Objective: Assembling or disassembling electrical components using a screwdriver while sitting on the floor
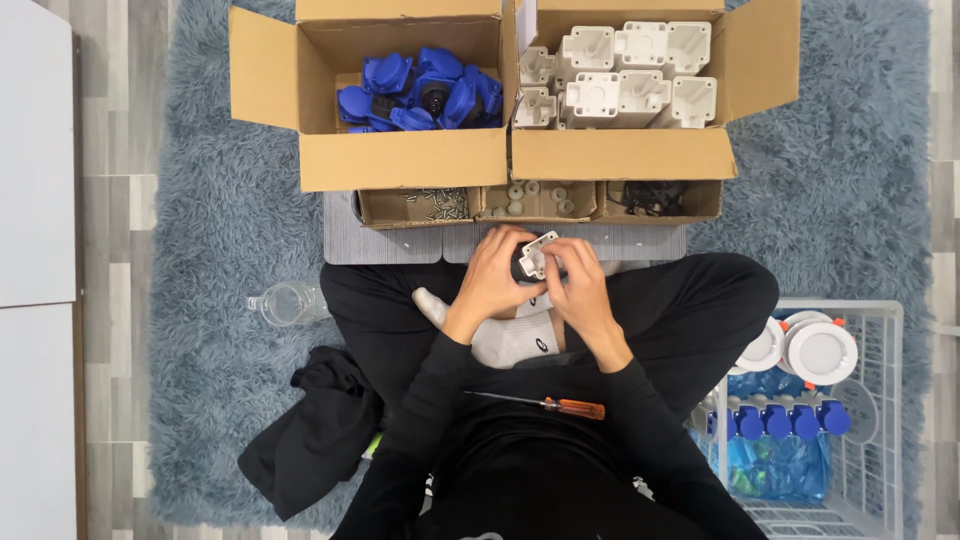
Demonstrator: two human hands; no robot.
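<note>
Left to right: clear plastic bottle (287, 302) lies on its side on the blue-grey shag rug (215, 260), well left of the hands. Left cardboard box of blue plastic socket covers (420, 90) sits at far left-centre; right cardboard box of white plastic housings (625, 75) is beside it. Three shallow cardboard trays sit under them: screws (432, 205), small grey round parts (530, 198), black bits (655, 197).

Left hand (492, 280) and right hand (580, 290) are together, both clamped on one small white plastic bracket with a dark part behind it (534, 258). It sits between the fingertips, above the crossed legs, just short of the grey mat (385, 243).

Bracket's long axis runs diagonal, lower-left to upper-right; upper end points toward the middle tray. Both hands equally near; left covers more of the dark part.

Orange-handled screwdriver (545, 404) rests on the lap, axis roughly left-right, tip left, handle nearer the right arm. White wire basket (880, 330) with finished blue and white parts is at far right.
</note>
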